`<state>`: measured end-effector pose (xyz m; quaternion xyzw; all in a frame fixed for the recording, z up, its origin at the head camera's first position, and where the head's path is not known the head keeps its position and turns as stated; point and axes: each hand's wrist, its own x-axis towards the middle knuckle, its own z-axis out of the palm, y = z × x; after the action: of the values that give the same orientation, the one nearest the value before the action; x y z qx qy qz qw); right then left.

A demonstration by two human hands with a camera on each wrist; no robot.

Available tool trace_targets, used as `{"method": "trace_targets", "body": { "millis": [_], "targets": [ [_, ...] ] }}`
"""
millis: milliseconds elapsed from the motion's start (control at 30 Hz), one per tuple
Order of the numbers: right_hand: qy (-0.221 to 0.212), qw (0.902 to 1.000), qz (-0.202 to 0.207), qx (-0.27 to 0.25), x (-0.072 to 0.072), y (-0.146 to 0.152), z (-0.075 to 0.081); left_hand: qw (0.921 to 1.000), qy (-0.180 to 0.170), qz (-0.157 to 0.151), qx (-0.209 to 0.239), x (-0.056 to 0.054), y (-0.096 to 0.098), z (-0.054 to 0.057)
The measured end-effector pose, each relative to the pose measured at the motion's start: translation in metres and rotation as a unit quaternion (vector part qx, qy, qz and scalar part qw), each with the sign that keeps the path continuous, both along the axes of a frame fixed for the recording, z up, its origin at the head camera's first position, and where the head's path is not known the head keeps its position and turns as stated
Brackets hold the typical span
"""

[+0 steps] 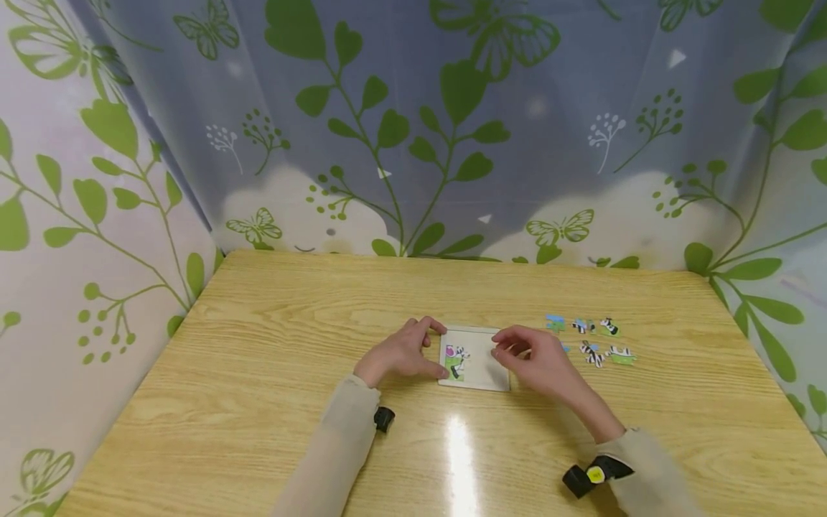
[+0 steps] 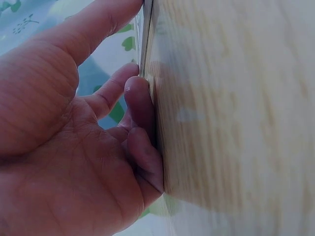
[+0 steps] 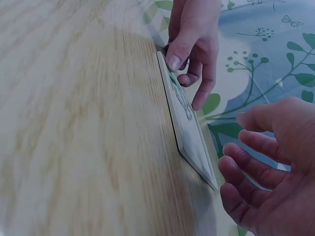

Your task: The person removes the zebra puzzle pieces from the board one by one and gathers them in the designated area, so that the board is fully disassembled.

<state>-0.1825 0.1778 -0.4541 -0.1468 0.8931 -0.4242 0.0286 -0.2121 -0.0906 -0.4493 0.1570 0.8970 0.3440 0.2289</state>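
A flat puzzle tray [image 1: 481, 362] with a pale raised rim lies on the table. Assembled pieces [image 1: 456, 365] showing a black-and-white animal and green ground fill its left part. My left hand [image 1: 402, 350] holds the tray's left side, thumb at the near corner and index finger at the far corner, its other fingers curled beside the rim. Over the right edge hovers my right hand [image 1: 536, 359], fingers loosely bent. In the right wrist view nothing shows between the right fingers [image 3: 246, 167]. Loose puzzle pieces [image 1: 591, 353] with black-and-white animals lie right of that hand.
Farther back on the right are more pieces, one blue and green [image 1: 555, 322] and one black and white [image 1: 609, 327]. The wooden table [image 1: 291, 309] meets a leaf-patterned curtain [image 1: 400, 143] at the back and sides. Glare marks the table's near part.
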Motion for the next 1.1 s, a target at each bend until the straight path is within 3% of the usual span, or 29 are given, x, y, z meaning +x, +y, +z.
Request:
{"method": "trace_targets", "body": {
  "millis": [300, 733, 1100],
  "targets": [
    [-0.008, 0.9995, 0.031, -0.005, -0.010, -0.025, -0.005, 1.0000, 0.001, 0.009, -0.002, 0.000, 0.001, -0.001],
    [0.018, 0.9980, 0.042, 0.043, -0.019, -0.040, -0.013, 0.9992, 0.003, 0.035, 0.017, 0.002, 0.002, -0.002],
    [0.006, 0.9948, 0.037, 0.094, -0.022, -0.047, -0.013, 0.9988, 0.002, 0.045, 0.018, 0.003, 0.003, -0.002]
  ]
}}
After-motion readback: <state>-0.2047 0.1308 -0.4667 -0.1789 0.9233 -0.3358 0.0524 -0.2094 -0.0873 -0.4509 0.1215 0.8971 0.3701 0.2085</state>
